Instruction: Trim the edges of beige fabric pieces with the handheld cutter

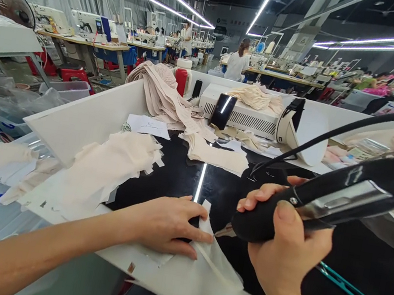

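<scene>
I see from far away that the thin white cloth [225, 268] is at 5 o'clock, under my left hand [176, 227], whose grip presses on it; I can't tell if it pinches. At 4 o'clock my right hand [291, 239] has its grip wrapped around a black tool [366, 196]. Past them on the counter [173, 176], a phone [223, 111] tilts at 1 o'clock.

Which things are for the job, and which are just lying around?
For the job, it seems:
Thin cream fabric piece touched by the left hand
Black handheld tool with silver strip, in the right hand
Heap of cream fabric pieces, probably

Just lying about, probably:
Shiny black phone-shaped slab
Red bottle with white lid
Long, flat, slotted teal tool
</scene>
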{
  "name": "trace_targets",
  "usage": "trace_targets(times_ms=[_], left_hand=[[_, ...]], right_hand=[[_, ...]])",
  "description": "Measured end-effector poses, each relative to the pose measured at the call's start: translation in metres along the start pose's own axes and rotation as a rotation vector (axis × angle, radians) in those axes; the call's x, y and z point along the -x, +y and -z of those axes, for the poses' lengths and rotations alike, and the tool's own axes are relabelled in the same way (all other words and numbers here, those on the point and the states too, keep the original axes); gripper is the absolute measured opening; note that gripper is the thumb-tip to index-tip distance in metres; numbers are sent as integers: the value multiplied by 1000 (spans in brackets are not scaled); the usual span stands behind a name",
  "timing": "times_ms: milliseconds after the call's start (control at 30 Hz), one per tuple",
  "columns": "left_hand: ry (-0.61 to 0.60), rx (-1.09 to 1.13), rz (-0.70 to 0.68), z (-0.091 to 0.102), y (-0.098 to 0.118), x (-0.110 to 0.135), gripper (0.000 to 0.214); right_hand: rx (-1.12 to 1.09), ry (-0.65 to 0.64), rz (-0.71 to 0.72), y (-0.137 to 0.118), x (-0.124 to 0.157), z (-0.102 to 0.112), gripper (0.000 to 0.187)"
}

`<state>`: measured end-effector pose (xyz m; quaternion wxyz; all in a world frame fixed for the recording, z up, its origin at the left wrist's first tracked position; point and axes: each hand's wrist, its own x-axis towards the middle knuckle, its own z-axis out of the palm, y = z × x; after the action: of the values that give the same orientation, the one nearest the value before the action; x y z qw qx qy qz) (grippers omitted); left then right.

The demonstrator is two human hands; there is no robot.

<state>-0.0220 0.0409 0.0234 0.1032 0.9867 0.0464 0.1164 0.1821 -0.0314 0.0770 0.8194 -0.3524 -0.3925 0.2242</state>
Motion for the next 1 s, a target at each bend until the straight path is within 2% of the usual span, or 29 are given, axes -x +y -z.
trace_targets(times_ms=[133, 300, 400, 667, 1000], left_hand=[[23, -7, -7, 0, 1, -1, 46], [48, -16, -11, -3, 1, -1, 42], [80, -12, -24, -4, 0, -1, 42], [70, -3, -8, -5, 1, -2, 42], [98, 0, -33, -7, 1, -2, 42]], right_hand=[[5, 17, -23, 0, -3, -2, 37], [10, 17, 21, 5, -6, -5, 38], [24, 12, -12, 7, -5, -6, 37], [12, 76, 9, 10, -17, -10, 38], [-7, 27, 8, 12, -16, -11, 42]])
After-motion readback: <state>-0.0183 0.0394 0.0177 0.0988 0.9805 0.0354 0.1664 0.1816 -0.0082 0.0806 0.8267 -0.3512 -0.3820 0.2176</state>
